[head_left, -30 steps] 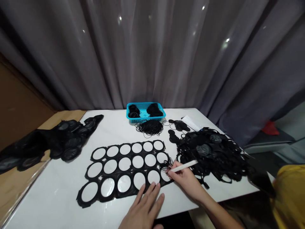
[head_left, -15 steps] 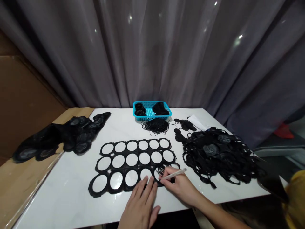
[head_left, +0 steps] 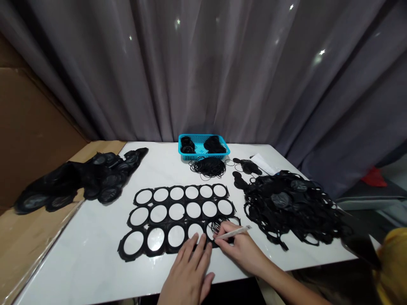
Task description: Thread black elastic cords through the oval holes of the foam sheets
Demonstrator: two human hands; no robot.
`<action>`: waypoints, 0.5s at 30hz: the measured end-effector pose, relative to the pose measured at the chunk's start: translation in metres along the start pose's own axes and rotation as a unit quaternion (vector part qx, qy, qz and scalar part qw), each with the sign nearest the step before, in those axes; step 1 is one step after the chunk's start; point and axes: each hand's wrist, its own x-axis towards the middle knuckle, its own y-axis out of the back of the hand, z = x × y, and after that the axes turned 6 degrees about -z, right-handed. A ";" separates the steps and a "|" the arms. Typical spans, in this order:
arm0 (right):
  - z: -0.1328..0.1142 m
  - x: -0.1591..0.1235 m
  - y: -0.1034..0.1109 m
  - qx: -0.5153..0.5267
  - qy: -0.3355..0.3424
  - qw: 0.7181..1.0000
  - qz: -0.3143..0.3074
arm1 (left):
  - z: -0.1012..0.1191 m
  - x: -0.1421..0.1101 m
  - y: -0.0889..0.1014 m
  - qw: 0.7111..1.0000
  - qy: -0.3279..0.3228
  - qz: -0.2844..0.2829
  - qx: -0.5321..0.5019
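A black sheet (head_left: pixel 145 228) with rows of round openings lies flat on the white table. My left hand (head_left: pixel 189 269) rests palm down at its near row, fingers outstretched and fingertips on the sheet. In my right hand (head_left: pixel 237 243) is a slim, pale, pen-like tool (head_left: pixel 233 232), pinched and slanting up to the right. The tool's tip is low at the near row, hidden by my fingers. Thin black rings (head_left: pixel 218 225) bunch beside my right fingers; whether the hand holds them I cannot tell.
A blue basket (head_left: pixel 204 156) with black bundles stands at the back, a pile of thin black rings (head_left: pixel 208 167) before it. Black cut-out strips (head_left: pixel 286 207) heap up on the right. More black material (head_left: pixel 85 180) lies left, partly over cardboard (head_left: pixel 34 228). Grey curtains (head_left: pixel 203 76) hang behind.
The view has shifted very slightly. Both hands stay almost where they were, the left flat on the sheet and the right still gripping the pen-like tool.
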 end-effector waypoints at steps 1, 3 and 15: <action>0.000 0.000 0.001 0.001 -0.001 1.000 -0.001 | 0.000 0.000 0.000 1.000 0.000 0.001 -0.003; -0.001 0.000 0.001 -0.002 0.001 1.000 0.000 | 0.000 -0.001 -0.001 1.000 -0.002 0.000 -0.002; 0.012 0.004 0.005 -0.175 0.170 0.970 -0.006 | 0.000 0.000 0.004 0.999 0.036 -0.019 -0.015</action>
